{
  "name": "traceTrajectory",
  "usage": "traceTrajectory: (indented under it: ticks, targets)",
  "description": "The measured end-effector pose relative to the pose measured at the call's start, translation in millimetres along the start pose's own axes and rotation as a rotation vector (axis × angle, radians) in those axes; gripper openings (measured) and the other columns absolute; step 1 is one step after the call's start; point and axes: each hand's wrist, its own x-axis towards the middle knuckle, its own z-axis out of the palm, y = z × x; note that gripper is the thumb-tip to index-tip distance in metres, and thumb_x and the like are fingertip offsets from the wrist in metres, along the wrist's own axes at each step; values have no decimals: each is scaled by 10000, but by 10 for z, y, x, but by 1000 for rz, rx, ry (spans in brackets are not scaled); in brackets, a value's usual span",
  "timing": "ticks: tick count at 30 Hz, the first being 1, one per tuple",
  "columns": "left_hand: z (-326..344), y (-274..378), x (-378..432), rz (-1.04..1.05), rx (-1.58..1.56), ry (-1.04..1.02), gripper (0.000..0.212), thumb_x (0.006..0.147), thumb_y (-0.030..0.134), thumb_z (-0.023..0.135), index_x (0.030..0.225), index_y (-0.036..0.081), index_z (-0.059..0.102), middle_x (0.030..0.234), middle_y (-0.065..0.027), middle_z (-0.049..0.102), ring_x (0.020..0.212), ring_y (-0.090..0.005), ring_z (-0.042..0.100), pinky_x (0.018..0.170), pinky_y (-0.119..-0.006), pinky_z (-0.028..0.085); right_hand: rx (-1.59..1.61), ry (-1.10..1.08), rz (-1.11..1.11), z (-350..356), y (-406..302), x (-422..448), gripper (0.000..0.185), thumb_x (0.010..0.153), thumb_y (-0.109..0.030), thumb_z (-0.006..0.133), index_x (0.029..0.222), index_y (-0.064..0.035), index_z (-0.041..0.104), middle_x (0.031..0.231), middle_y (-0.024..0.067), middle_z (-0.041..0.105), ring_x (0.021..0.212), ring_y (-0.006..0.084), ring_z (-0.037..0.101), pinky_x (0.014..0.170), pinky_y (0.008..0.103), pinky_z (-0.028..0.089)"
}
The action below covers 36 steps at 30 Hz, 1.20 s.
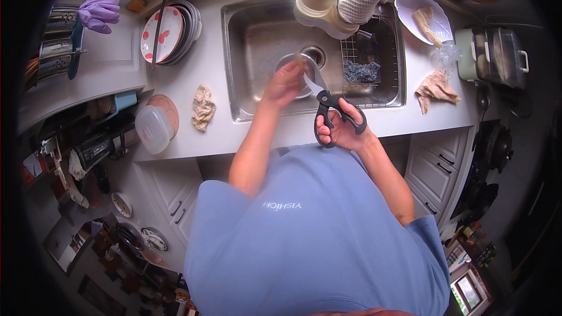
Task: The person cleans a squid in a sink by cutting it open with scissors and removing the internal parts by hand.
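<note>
My right hand [347, 127] is closed around the black handles of kitchen scissors [324, 96], whose blades are parted and point up and left. Between the fingertips of my left hand [283, 83] is a small, pale, blurred piece [300, 60], close to the blade tips; what it is I cannot tell. Both are over the stainless steel sink [254, 30]. Beneath my left hand a round metal bowl [314, 70] sits in the basin beside the drain [315, 55], partly hidden by the hand and blades.
A wire rack [351, 90] with a grey scrubber [362, 71] is in the sink's right part. A white water filter [322, 4] overhangs its back. Stacked plates [162, 35], a cloth [203, 107] and a plastic container [153, 129] lie left; a leaf-shaped plate [410, 13] and another cloth [437, 90] right.
</note>
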Motion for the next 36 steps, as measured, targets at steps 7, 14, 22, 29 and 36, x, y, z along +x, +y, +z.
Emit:
traceTrajectory:
  ticks: [7,14,22,29,36]
  targets:
    - [74,-45,62,31,35,-71,371,1022,180,816,1352,40,720,1137,-57,792,1054,-236,736,978,-353,597,47,-4,-37,-14,35,-37,754,1100,-665,539,1170,51,764,954,132,718,878,286,637,825,401,524]
    - [204,-83,46,2,48,-61,338,1020,170,821,1323,57,726,1144,-49,792,1059,-186,730,986,-343,592,-107,77,-61,-16,-1,-92,700,1096,-663,557,1115,4,769,912,93,712,841,258,657,770,376,522]
    - [152,-146,53,-6,-7,29,280,1049,126,758,1326,101,726,1202,-35,773,1155,-172,699,1072,-348,533,-661,415,-102,127,-7,-104,618,1058,-621,644,970,-16,741,735,45,664,633,154,620,614,293,437]
    - [94,-225,66,-17,-40,5,238,1058,113,745,1296,132,747,1231,-24,777,1176,-165,708,1072,-365,546,-807,503,-113,95,-9,-78,579,1046,-602,683,888,-46,720,692,30,645,582,123,590,541,285,397]
    - [67,-236,76,-16,-56,25,228,1058,108,747,1281,154,752,1238,-8,780,1175,-168,713,1070,-377,547,-765,471,-140,82,25,-38,566,1069,-591,653,834,-78,704,658,-2,617,565,102,571,536,283,392]
